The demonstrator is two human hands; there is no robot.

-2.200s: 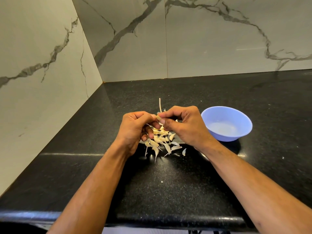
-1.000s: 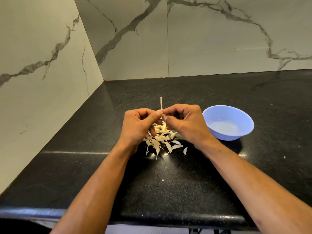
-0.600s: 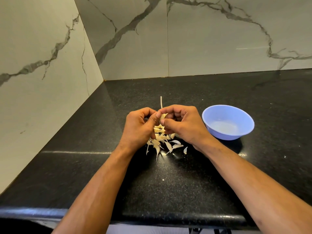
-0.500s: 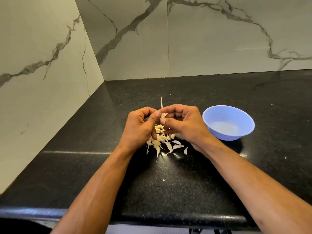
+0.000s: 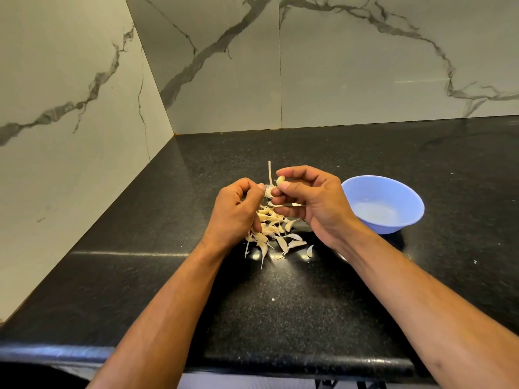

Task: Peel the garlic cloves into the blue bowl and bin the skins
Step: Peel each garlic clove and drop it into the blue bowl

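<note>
Fingers: right hand [image 5: 314, 203] pinches a small pale peeled-looking garlic clove [image 5: 280, 180] between thumb and forefinger, the other fingers curled beneath; left hand [image 5: 237, 211] has its fingers curled, thumb tip at a scrap of white papery garlic skin [image 5: 268, 191] just beside the right fingertips, though whether it pinches the scrap I cannot tell.
Counter: black speckled stone countertop [image 5: 280, 304], glossy, carrying everything below; the landmark for places is the bowl.
Walls: pale grey marble-veined wall panels [image 5: 351, 66] meeting in a corner, behind and to the left of the bowl.
Bowl: round light-blue plastic bowl [image 5: 407, 197], upright on the counter, just right of the right hand and not touching it.
Bowl contents: only its pale blue bottom shows; no clove can be made out inside.
Garlic pile: loose heap of cream-coloured garlic cloves and skins [image 5: 273, 231] on the counter, left of the bowl, below and between the two hands.
Stem: thin pale dry garlic stalk [image 5: 270, 172], standing upright behind the fingertips, left of the bowl.
Crumb: tiny white fleck [image 5: 273, 299] on the counter, nearer the viewer than the bowl and the pile.
</note>
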